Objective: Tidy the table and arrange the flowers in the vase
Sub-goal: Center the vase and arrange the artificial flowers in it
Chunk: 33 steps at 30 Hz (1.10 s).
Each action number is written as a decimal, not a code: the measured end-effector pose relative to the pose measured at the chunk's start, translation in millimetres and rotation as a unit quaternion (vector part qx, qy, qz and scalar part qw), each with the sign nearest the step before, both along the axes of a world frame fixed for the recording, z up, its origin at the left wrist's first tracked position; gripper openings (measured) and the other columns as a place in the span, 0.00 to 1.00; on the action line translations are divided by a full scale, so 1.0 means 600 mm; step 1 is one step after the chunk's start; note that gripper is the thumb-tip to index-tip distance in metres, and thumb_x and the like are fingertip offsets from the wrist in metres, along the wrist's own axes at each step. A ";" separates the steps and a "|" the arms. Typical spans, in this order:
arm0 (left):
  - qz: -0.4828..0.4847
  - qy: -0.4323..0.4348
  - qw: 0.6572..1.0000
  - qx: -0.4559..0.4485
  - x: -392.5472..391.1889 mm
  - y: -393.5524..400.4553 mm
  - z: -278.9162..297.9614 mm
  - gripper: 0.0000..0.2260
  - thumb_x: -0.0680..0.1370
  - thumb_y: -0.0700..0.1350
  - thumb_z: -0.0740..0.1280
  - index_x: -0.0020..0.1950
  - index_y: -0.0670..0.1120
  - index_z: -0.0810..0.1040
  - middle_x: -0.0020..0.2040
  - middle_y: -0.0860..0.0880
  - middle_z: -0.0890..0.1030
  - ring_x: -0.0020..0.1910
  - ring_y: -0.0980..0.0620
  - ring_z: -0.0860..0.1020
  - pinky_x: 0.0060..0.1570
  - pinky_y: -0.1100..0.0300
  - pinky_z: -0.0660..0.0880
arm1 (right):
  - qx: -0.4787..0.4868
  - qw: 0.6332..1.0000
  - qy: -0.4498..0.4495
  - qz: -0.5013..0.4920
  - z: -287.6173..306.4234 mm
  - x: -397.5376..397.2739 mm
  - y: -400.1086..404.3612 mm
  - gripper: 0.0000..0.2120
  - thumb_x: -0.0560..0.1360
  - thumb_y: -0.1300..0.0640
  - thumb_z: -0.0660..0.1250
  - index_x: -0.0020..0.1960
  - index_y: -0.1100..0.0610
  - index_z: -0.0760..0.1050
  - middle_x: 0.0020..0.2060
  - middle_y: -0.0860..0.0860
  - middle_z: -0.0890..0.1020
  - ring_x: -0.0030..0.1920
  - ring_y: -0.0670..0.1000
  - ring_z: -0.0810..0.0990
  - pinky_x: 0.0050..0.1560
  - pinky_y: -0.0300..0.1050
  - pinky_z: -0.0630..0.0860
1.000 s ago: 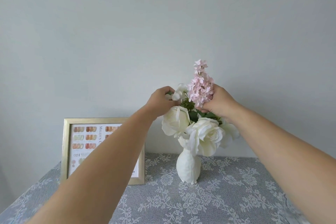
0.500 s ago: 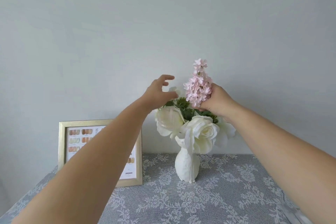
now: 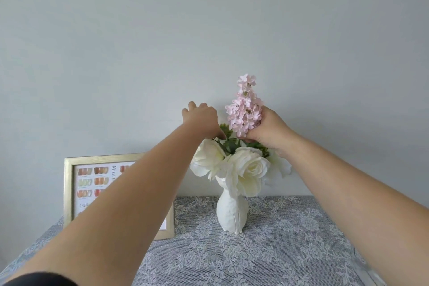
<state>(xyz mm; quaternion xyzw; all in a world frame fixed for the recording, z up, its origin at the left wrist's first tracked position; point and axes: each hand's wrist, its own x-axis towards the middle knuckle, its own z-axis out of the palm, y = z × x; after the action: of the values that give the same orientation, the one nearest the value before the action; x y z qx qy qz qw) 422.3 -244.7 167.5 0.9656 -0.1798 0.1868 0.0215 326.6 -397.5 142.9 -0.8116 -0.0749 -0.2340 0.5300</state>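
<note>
Nearest the camera, two bare forearms reach over the table (image 3: pixel 267 262), which is covered with a grey lace cloth (image 3: pixel 290 234). Farther back, near the table's far edge and about midway along it, a white vase (image 3: pixel 231 213) stands upright on the cloth, holding white roses (image 3: pixel 249 170) and green leaves (image 3: pixel 228 144). Toward the far left corner, a gold picture frame (image 3: pixel 69 190) stands against the wall (image 3: pixel 209 30), partly hidden by the left forearm. Above the roses, the right hand (image 3: pixel 270 131) is closed around the lower part of a pink flower spike (image 3: pixel 245 111), which rises upright from the bunch. The left hand (image 3: pixel 203 121) is at the top left of the bunch, back toward the camera, its thumb tip at the leaves; its fingers point away, so whether they are apart or together cannot be told.
</note>
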 end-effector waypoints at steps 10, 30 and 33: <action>-0.038 -0.008 0.991 -0.130 -0.011 0.005 0.014 0.08 0.69 0.49 0.66 0.40 0.48 0.83 0.52 0.50 0.72 0.54 0.44 0.66 0.48 0.53 0.63 | -0.014 1.000 0.001 -0.004 0.000 0.008 0.002 0.19 0.60 0.60 0.77 0.49 0.52 0.79 0.37 0.48 0.84 0.38 0.50 0.82 0.43 0.49 0.82; -0.113 0.168 0.954 -0.219 -0.004 0.035 -0.015 0.28 0.62 0.64 0.78 0.38 0.39 0.81 0.35 0.47 0.77 0.36 0.51 0.73 0.38 0.57 0.70 | 0.024 0.999 0.020 0.003 0.001 0.003 0.005 0.22 0.54 0.58 0.79 0.47 0.51 0.80 0.39 0.51 0.85 0.39 0.55 0.85 0.41 0.56 0.83; -0.145 0.183 0.942 -0.241 0.006 0.059 -0.003 0.18 0.65 0.58 0.80 0.42 0.45 0.85 0.42 0.51 0.82 0.40 0.53 0.77 0.40 0.61 0.72 | 0.016 1.000 0.020 0.002 0.000 0.002 0.007 0.19 0.56 0.60 0.77 0.45 0.51 0.80 0.38 0.53 0.85 0.37 0.54 0.84 0.43 0.59 0.82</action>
<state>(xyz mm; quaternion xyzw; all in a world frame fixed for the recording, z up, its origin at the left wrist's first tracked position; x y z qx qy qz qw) 425.6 -209.3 165.5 0.9125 -0.2602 0.0400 0.3131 328.0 -393.3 142.9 -0.8074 -0.0621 -0.2177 0.5448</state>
